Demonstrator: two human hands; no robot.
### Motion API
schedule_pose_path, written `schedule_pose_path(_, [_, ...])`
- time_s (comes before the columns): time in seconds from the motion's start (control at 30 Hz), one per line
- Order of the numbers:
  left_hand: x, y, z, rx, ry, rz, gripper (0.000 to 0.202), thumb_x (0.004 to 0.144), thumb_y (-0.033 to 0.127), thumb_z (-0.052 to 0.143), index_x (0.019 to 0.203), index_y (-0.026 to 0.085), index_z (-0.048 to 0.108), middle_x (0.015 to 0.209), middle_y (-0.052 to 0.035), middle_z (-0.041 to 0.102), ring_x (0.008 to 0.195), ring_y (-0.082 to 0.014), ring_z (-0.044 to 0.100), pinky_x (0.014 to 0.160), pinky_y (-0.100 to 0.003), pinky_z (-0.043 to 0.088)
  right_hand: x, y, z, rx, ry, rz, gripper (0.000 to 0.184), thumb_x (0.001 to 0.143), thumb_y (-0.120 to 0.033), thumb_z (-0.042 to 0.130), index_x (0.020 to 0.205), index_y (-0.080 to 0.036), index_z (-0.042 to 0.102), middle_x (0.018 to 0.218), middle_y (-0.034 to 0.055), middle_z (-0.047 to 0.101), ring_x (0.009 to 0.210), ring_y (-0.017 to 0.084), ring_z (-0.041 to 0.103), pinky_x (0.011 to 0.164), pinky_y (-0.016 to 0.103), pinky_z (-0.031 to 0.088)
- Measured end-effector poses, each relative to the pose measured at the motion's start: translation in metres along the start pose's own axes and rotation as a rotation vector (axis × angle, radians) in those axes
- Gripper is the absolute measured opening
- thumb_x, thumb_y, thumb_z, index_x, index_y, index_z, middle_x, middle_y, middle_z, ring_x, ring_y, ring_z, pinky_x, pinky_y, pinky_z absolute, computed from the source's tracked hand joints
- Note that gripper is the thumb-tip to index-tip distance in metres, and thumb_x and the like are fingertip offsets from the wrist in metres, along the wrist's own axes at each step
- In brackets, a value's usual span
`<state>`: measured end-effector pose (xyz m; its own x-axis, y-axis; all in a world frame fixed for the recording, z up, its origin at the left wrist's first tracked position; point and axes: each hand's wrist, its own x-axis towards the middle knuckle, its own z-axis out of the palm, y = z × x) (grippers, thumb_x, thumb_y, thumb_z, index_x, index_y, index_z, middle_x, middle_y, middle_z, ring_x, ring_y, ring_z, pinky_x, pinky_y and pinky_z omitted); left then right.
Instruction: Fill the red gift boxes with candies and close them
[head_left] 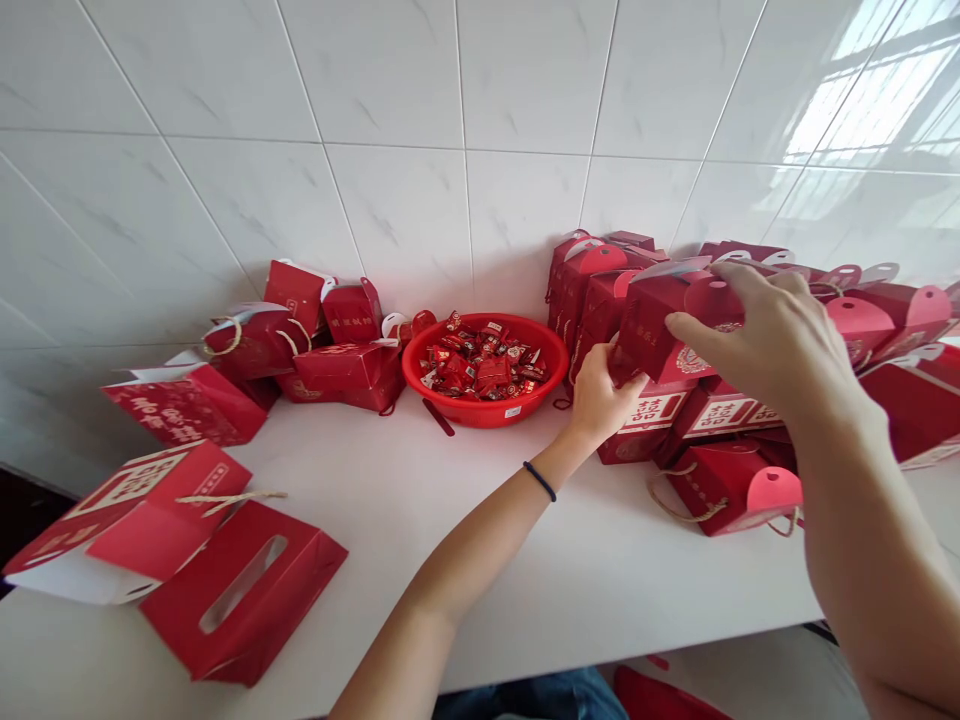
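A red cardboard gift box (649, 325) with an upright flap is between my hands, at the front of the stacked boxes on the right. My left hand (604, 395) grips its lower left corner, a dark band around the wrist. From above, my right hand (780, 335) holds the box's right upper side, thumb on the front and fingers over the top. Directly below are red boxes with cream double-happiness panels (652, 412). A smaller red box with a rope handle (727, 490) lies in front of the stack. Whether the held box touches those beneath, I cannot tell.
A red plastic basin (487, 412) full of red-wrapped candies stands mid-table by the tiled wall. Several red boxes (345, 370) sit to its left. Nearer, at left, lie an opened box (165, 500) and a box with a slot (292, 590). The white table's (585, 590) front edge is close.
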<state>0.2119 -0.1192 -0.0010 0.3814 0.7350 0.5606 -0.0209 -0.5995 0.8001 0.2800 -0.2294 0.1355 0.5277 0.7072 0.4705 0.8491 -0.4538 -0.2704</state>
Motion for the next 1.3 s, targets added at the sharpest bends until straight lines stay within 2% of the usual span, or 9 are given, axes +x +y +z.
schedule_pose_path(0.2, [0.003, 0.001, 0.002, -0.173, 0.072, -0.163, 0.042, 0.073, 0.011, 0.074, 0.108, 0.018, 0.051, 0.104, -0.0068, 0.069, 0.099, -0.0223, 0.066, 0.090, -0.037, 0.052, 0.008, -0.006, 0.005, -0.046, -0.042, -0.031, 0.064, 0.088, -0.053, 0.055, 0.140, -0.018, 0.052, 0.115, 0.0190, 0.055, 0.109, 0.033, 0.056, 0.089, 0.047, 0.047])
schedule_pose_path(0.3, [0.006, -0.003, 0.004, -0.183, 0.080, -0.147, 0.042, 0.072, 0.009, 0.073, 0.107, 0.018, 0.052, 0.104, -0.0069, 0.068, 0.099, -0.0220, 0.066, 0.091, -0.037, 0.052, 0.012, -0.008, 0.006, -0.072, -0.067, -0.029, 0.068, 0.088, -0.060, 0.052, 0.140, -0.016, 0.051, 0.118, 0.0205, 0.055, 0.111, 0.034, 0.056, 0.088, 0.047, 0.046])
schedule_pose_path(0.43, [0.003, -0.010, 0.007, -0.116, 0.142, -0.082, 0.048, 0.070, 0.015, 0.078, 0.111, 0.019, 0.054, 0.112, -0.0101, 0.063, 0.109, -0.0254, 0.062, 0.099, -0.042, 0.050, 0.016, -0.003, 0.016, -0.093, -0.102, -0.034, 0.066, 0.090, -0.066, 0.044, 0.128, -0.014, 0.057, 0.117, 0.0202, 0.058, 0.104, 0.034, 0.059, 0.085, 0.049, 0.048])
schedule_pose_path(0.6, [-0.012, -0.015, 0.000, -0.110, 0.078, -0.052, 0.056, 0.073, 0.025, 0.078, 0.123, 0.020, 0.052, 0.128, -0.0136, 0.055, 0.121, -0.0280, 0.057, 0.100, -0.043, 0.050, 0.015, 0.008, 0.040, -0.065, 0.039, -0.120, 0.064, 0.088, -0.070, 0.045, 0.117, -0.016, 0.063, 0.111, 0.0175, 0.062, 0.103, 0.036, 0.058, 0.079, 0.050, 0.050])
schedule_pose_path(0.77, [-0.022, -0.014, -0.004, -0.077, 0.024, -0.001, 0.065, 0.075, 0.038, 0.080, 0.130, 0.020, 0.048, 0.138, -0.0161, 0.051, 0.130, -0.0303, 0.051, 0.108, -0.046, 0.045, 0.004, 0.012, 0.057, -0.043, 0.086, -0.183, 0.064, 0.092, -0.065, 0.044, 0.130, -0.015, 0.058, 0.125, 0.0204, 0.059, 0.120, 0.043, 0.048, 0.090, 0.056, 0.045])
schedule_pose_path(0.93, [-0.021, -0.014, 0.003, -0.037, 0.049, 0.097, 0.067, 0.079, 0.044, 0.077, 0.134, 0.021, 0.045, 0.142, -0.0172, 0.049, 0.140, -0.0324, 0.042, 0.114, -0.051, 0.039, -0.008, 0.017, 0.056, 0.005, 0.239, -0.335, 0.067, 0.093, -0.056, 0.049, 0.145, -0.014, 0.043, 0.150, 0.0215, 0.040, 0.143, 0.042, 0.027, 0.106, 0.064, 0.032])
schedule_pose_path(1.0, [-0.020, -0.016, 0.005, -0.029, 0.046, 0.109, 0.069, 0.081, 0.045, 0.076, 0.137, 0.023, 0.043, 0.144, -0.0173, 0.048, 0.141, -0.0322, 0.041, 0.114, -0.051, 0.038, -0.014, 0.022, 0.051, 0.064, 0.325, -0.362, 0.062, 0.094, -0.050, 0.051, 0.145, -0.016, 0.044, 0.152, 0.0188, 0.040, 0.145, 0.038, 0.029, 0.110, 0.061, 0.031])
schedule_pose_path(1.17, [-0.018, -0.020, 0.007, -0.011, 0.030, 0.095, 0.083, 0.082, 0.046, 0.075, 0.148, 0.021, 0.031, 0.153, -0.0191, 0.041, 0.145, -0.0318, 0.036, 0.119, -0.050, 0.032, -0.036, 0.046, 0.046, 0.212, 0.619, -0.263, 0.046, 0.092, -0.036, 0.057, 0.134, -0.016, 0.056, 0.141, 0.0170, 0.055, 0.134, 0.034, 0.049, 0.111, 0.052, 0.040])
schedule_pose_path(1.3, [-0.016, -0.020, 0.005, -0.014, -0.022, 0.099, 0.083, 0.084, 0.044, 0.072, 0.150, 0.021, 0.028, 0.157, -0.0189, 0.037, 0.149, -0.0320, 0.031, 0.121, -0.051, 0.029, -0.053, 0.073, 0.061, 0.228, 0.599, -0.085, 0.048, 0.081, -0.033, 0.064, 0.128, -0.022, 0.057, 0.138, 0.0160, 0.055, 0.133, 0.035, 0.049, 0.108, 0.053, 0.043])
